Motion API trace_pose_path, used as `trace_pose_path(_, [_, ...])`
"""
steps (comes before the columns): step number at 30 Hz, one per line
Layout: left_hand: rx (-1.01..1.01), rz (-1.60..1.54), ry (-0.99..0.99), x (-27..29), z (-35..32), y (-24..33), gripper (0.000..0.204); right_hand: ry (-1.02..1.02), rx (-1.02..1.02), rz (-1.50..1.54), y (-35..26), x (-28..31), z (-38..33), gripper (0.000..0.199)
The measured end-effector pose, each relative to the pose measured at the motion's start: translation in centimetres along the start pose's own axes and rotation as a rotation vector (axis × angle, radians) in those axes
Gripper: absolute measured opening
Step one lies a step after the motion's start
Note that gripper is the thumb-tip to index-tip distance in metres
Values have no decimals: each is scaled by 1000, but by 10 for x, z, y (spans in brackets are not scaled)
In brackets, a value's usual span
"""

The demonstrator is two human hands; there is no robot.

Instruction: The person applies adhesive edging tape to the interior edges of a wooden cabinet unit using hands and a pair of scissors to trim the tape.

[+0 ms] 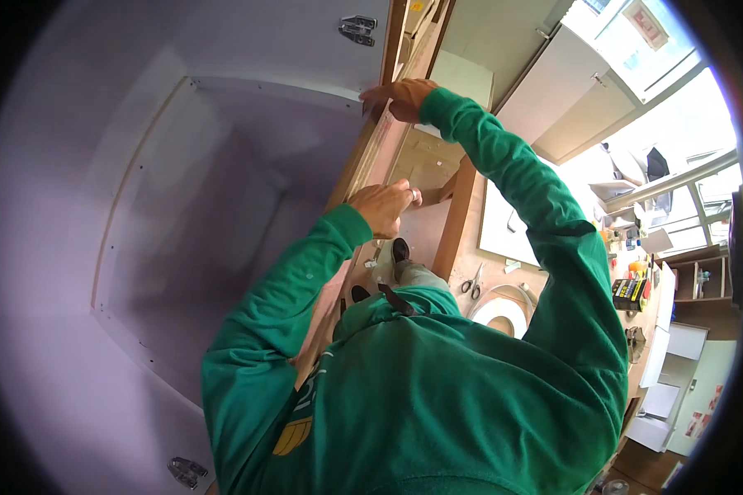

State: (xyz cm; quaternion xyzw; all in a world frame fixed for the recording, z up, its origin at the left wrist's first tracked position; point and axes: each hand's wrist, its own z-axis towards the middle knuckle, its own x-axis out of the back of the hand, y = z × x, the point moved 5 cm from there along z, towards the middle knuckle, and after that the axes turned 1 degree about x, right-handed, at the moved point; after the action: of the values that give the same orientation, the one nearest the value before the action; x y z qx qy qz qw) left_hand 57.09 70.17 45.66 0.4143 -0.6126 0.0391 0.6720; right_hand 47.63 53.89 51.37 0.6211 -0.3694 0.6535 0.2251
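A wooden board edge (356,172) runs slantwise along the open side of a pale lilac cabinet (153,206). Over the far part of that edge lies my right hand (411,99), its fingers bent round the wood; their tips are dark and blurred. Closer to my body, my left hand (380,208) rests against the same edge with fingers curled in and thumb near the fingertips. Whatever it pinches, if anything, is hidden. Green sleeves cover both my arms.
Metal hinges (358,30) are fixed to the cabinet panels. To the right, a worktop holds scissors (472,282), a round white roll (501,315) and a dark box (630,294). Below are my shoes (400,249). White panels (545,91) stand beyond, near bright windows.
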Motion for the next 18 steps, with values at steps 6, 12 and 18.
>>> trace_pose_path(6, [-34, -20, 90, 2, 2, 5, 52, 80, -110, -55, -34, 20, 7, 59])
trace_pose_path(12, [-61, 56, 33, -11, 9, 8, 53, 44, -36, -239, -80, 20, 46, 54])
trace_pose_path(18, [-35, 79, 24, -12, -2, 4, 55, -27, -54, -396, -64, 1, 50, 29])
